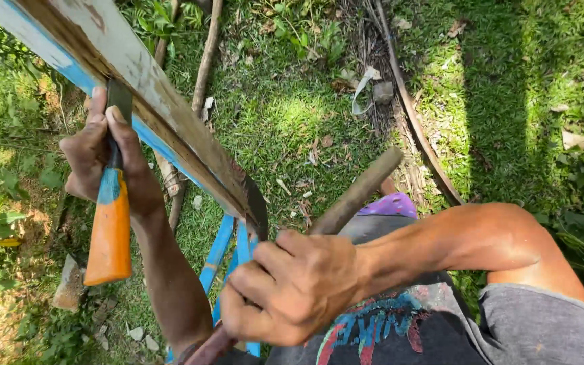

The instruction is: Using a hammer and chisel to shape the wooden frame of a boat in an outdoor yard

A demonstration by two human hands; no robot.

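While my left hand (106,162) wraps around the neck of a chisel (111,223), its orange and blue handle hangs down toward me and the dark steel runs up between my fingers to meet the edge of the weathered plank (163,115). That tool's long axis stands nearly upright, the handle end near, the blade end far and up. It looks light enough for one fist, stiff, with a smooth painted handle that could slip — I judge the grip belongs high, near the steel, where I have it.

The plank slants from the far left corner down toward the middle, pale and flaking on its face, blue along its lower edge, raw brown wood between. It seems rigid and fairly heavy, rough with splinters; best held by the flat faces.

Below it a blue frame (228,253) shows against the grass (292,115).

Right of centre, my right hand (292,287) is closed tight around a machete (258,209). Its dark curved tip points up and away, touching the plank's lower end, and the long axis runs from near my lap up toward the wood. Behind my knuckles a brown stick (359,192) angles to the far right — I cannot tell whether it is part of what I hold. Further right, my forearm crosses my knee.
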